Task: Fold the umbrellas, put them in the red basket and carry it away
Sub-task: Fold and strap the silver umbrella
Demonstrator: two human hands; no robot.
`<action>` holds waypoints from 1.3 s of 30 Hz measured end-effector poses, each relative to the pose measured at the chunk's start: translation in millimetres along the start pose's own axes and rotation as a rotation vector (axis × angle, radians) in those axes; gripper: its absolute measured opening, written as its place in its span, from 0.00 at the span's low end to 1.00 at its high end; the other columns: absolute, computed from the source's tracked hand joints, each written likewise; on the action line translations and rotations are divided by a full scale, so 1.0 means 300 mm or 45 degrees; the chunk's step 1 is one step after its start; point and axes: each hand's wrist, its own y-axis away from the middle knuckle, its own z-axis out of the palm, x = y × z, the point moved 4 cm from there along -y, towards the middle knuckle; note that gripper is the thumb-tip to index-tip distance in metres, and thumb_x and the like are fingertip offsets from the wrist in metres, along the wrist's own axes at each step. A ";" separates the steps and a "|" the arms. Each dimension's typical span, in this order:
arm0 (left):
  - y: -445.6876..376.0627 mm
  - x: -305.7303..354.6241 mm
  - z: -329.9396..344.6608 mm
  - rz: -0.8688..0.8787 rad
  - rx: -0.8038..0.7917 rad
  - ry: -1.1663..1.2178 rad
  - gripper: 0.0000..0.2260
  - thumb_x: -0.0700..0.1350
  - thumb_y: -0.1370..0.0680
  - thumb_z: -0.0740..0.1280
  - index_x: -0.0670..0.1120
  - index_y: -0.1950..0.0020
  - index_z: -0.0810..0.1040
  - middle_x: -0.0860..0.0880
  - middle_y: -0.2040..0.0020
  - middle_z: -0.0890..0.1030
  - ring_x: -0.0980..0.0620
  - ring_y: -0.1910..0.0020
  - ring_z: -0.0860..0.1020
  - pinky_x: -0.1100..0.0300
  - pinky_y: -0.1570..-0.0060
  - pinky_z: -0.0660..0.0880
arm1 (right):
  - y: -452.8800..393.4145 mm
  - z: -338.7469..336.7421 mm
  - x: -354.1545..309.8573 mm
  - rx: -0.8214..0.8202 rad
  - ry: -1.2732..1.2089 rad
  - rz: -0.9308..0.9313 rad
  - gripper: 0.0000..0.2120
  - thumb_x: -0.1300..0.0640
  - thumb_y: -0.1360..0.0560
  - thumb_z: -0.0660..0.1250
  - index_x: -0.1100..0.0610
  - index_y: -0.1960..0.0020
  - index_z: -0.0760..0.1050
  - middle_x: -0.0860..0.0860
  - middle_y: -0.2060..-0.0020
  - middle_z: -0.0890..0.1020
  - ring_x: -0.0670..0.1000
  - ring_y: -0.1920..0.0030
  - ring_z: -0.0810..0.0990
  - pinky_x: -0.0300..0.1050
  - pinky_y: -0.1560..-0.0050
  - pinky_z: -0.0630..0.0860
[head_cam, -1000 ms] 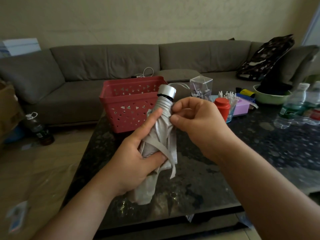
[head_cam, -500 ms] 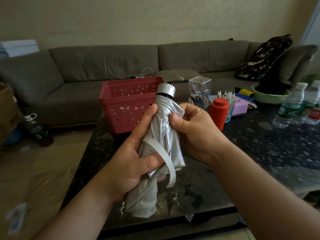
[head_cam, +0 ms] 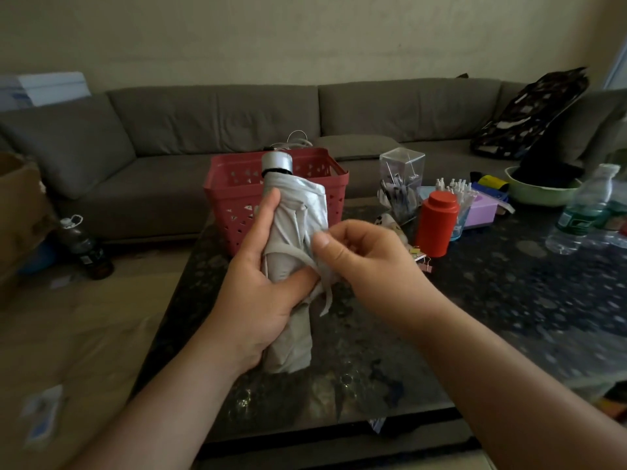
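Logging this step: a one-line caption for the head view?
Left hand grips folded silver umbrella; right hand pinches its strap before red basket.
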 end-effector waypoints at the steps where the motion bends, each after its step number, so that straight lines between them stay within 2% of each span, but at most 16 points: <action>1: 0.000 0.000 -0.001 0.017 0.009 -0.012 0.42 0.35 0.25 0.77 0.73 0.25 0.64 0.60 0.30 0.79 0.59 0.37 0.83 0.61 0.46 0.82 | 0.001 0.013 0.006 -0.066 0.055 0.015 0.16 0.44 0.24 0.73 0.57 0.51 0.83 0.54 0.63 0.82 0.50 0.62 0.79 0.45 0.58 0.79; 5: 0.003 -0.001 -0.006 0.028 -0.001 -0.039 0.47 0.34 0.27 0.79 0.73 0.24 0.64 0.57 0.24 0.75 0.57 0.33 0.81 0.56 0.43 0.83 | -0.005 0.017 0.029 -0.141 0.061 0.073 0.15 0.48 0.22 0.75 0.61 0.51 0.82 0.60 0.60 0.82 0.54 0.59 0.77 0.51 0.53 0.77; 9: 0.005 0.003 -0.008 0.056 -0.037 -0.049 0.46 0.35 0.28 0.80 0.73 0.26 0.64 0.56 0.24 0.75 0.54 0.32 0.81 0.54 0.40 0.82 | -0.002 0.027 0.016 -0.251 -0.162 0.063 0.08 0.57 0.22 0.74 0.62 0.50 0.81 0.53 0.61 0.79 0.50 0.59 0.77 0.41 0.56 0.77; 13: 0.005 0.008 -0.016 0.046 -0.010 -0.054 0.47 0.30 0.27 0.77 0.71 0.24 0.64 0.56 0.25 0.76 0.56 0.33 0.81 0.57 0.43 0.83 | 0.003 0.039 0.006 -0.294 -0.084 0.005 0.09 0.61 0.20 0.72 0.68 0.51 0.79 0.56 0.63 0.83 0.52 0.61 0.81 0.44 0.54 0.81; 15: 0.008 0.009 -0.017 0.040 -0.025 -0.061 0.47 0.29 0.27 0.77 0.72 0.24 0.63 0.57 0.26 0.76 0.57 0.34 0.82 0.58 0.44 0.83 | 0.003 0.023 0.000 -0.248 -0.012 0.016 0.08 0.60 0.19 0.70 0.65 0.52 0.80 0.54 0.63 0.81 0.50 0.62 0.79 0.43 0.57 0.79; 18: 0.014 0.007 -0.012 0.040 -0.052 -0.131 0.49 0.29 0.28 0.77 0.73 0.24 0.63 0.61 0.28 0.77 0.56 0.36 0.82 0.56 0.45 0.83 | -0.001 -0.011 0.001 -0.185 0.204 0.029 0.09 0.57 0.16 0.67 0.60 0.53 0.79 0.52 0.64 0.77 0.51 0.63 0.72 0.50 0.60 0.72; 20: 0.013 0.005 -0.008 0.039 -0.052 -0.155 0.50 0.28 0.28 0.77 0.72 0.23 0.62 0.61 0.28 0.77 0.56 0.36 0.83 0.56 0.45 0.83 | -0.006 -0.029 -0.006 -0.178 0.305 0.006 0.08 0.56 0.16 0.67 0.56 0.53 0.79 0.51 0.64 0.80 0.50 0.64 0.74 0.53 0.61 0.75; 24: 0.000 -0.004 -0.021 0.039 -0.012 -0.165 0.49 0.32 0.30 0.80 0.72 0.24 0.62 0.62 0.27 0.76 0.59 0.35 0.81 0.55 0.38 0.82 | -0.009 -0.058 -0.033 -0.209 0.432 -0.063 0.06 0.57 0.17 0.68 0.53 0.53 0.80 0.50 0.64 0.85 0.50 0.64 0.82 0.48 0.57 0.81; 26: -0.010 -0.009 -0.040 0.064 -0.012 -0.246 0.49 0.34 0.29 0.81 0.75 0.25 0.62 0.73 0.29 0.73 0.66 0.33 0.77 0.61 0.37 0.79 | -0.006 -0.082 -0.045 -0.193 0.389 -0.082 0.04 0.59 0.17 0.68 0.54 0.50 0.81 0.52 0.65 0.85 0.54 0.64 0.83 0.49 0.57 0.83; 28: -0.014 -0.007 -0.054 0.074 -0.015 -0.361 0.49 0.34 0.28 0.80 0.76 0.26 0.61 0.87 0.38 0.67 0.78 0.35 0.72 0.73 0.40 0.75 | 0.001 -0.105 -0.061 -0.183 0.314 -0.116 0.04 0.61 0.17 0.67 0.54 0.49 0.80 0.53 0.66 0.84 0.54 0.67 0.80 0.46 0.61 0.80; 29: -0.014 -0.007 -0.058 0.075 -0.016 -0.413 0.48 0.33 0.27 0.79 0.76 0.26 0.60 0.89 0.41 0.66 0.80 0.36 0.70 0.76 0.41 0.73 | 0.004 -0.116 -0.072 -0.186 0.291 -0.144 0.05 0.61 0.17 0.67 0.54 0.49 0.80 0.54 0.66 0.84 0.54 0.67 0.79 0.46 0.63 0.79; 30: -0.012 -0.009 -0.060 0.081 -0.013 -0.459 0.48 0.33 0.26 0.78 0.77 0.26 0.60 0.87 0.38 0.66 0.80 0.34 0.69 0.77 0.40 0.72 | 0.009 -0.123 -0.084 -0.194 0.268 -0.180 0.05 0.62 0.17 0.67 0.54 0.49 0.80 0.55 0.66 0.84 0.54 0.67 0.79 0.46 0.63 0.78; 32: -0.007 -0.012 -0.058 0.091 0.014 -0.538 0.49 0.33 0.24 0.76 0.79 0.25 0.59 0.77 0.28 0.67 0.74 0.28 0.67 0.79 0.38 0.69 | 0.020 -0.126 -0.111 -0.227 0.215 -0.262 0.06 0.64 0.18 0.67 0.55 0.49 0.80 0.55 0.66 0.84 0.57 0.66 0.80 0.46 0.64 0.79; 34: -0.006 -0.008 -0.051 0.090 0.054 -0.580 0.49 0.33 0.24 0.74 0.80 0.25 0.58 0.69 0.22 0.64 0.72 0.26 0.65 0.82 0.38 0.66 | 0.030 -0.116 -0.126 -0.265 0.189 -0.311 0.07 0.66 0.18 0.67 0.56 0.48 0.80 0.55 0.66 0.84 0.57 0.65 0.82 0.44 0.63 0.80; 36: -0.009 -0.003 -0.051 0.089 0.083 -0.560 0.49 0.32 0.24 0.74 0.81 0.27 0.58 0.72 0.24 0.64 0.73 0.27 0.66 0.80 0.38 0.68 | 0.029 -0.113 -0.124 -0.274 0.195 -0.325 0.08 0.67 0.18 0.67 0.55 0.48 0.80 0.55 0.66 0.84 0.57 0.65 0.82 0.44 0.62 0.81; 39: -0.008 0.006 -0.054 0.103 0.079 -0.520 0.48 0.30 0.24 0.74 0.76 0.25 0.60 0.80 0.37 0.69 0.75 0.36 0.74 0.77 0.43 0.74 | 0.021 -0.137 -0.111 -0.239 0.147 -0.303 0.07 0.65 0.19 0.68 0.54 0.49 0.79 0.54 0.66 0.83 0.57 0.65 0.82 0.43 0.63 0.80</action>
